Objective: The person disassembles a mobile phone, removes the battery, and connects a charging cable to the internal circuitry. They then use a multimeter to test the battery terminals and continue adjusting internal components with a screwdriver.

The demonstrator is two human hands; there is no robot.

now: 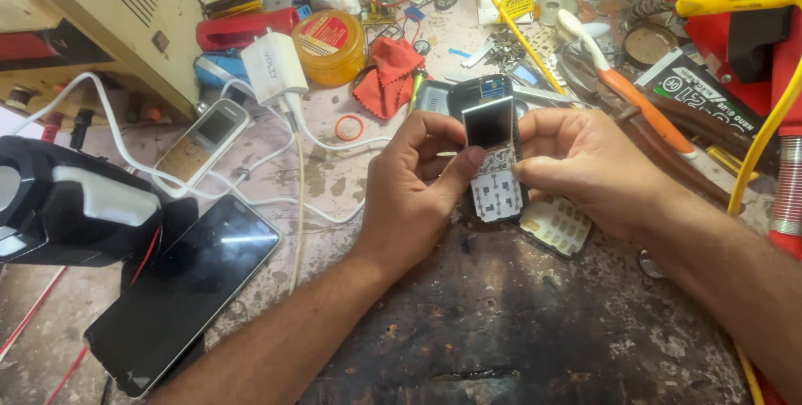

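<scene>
My left hand [418, 192] and my right hand [585, 167] both grip a small opened keypad phone [493, 159] above the bench. Its dark screen faces up and its white keypad board is bare below. The left thumb presses at the screen's lower edge. The right fingers pinch the phone's right side. A loose keypad cover [558, 225] lies under my right hand, and a dark phone shell [439, 96] lies just behind the held phone.
A black smartphone [184, 292] lies at the left, beside a silver keypad phone [205, 142] and a white charger [274, 67] with cable. A red cloth [388, 75], yellow tub [330, 46], toothbrush [622, 79] and yellow cable [764, 134] crowd the back and right.
</scene>
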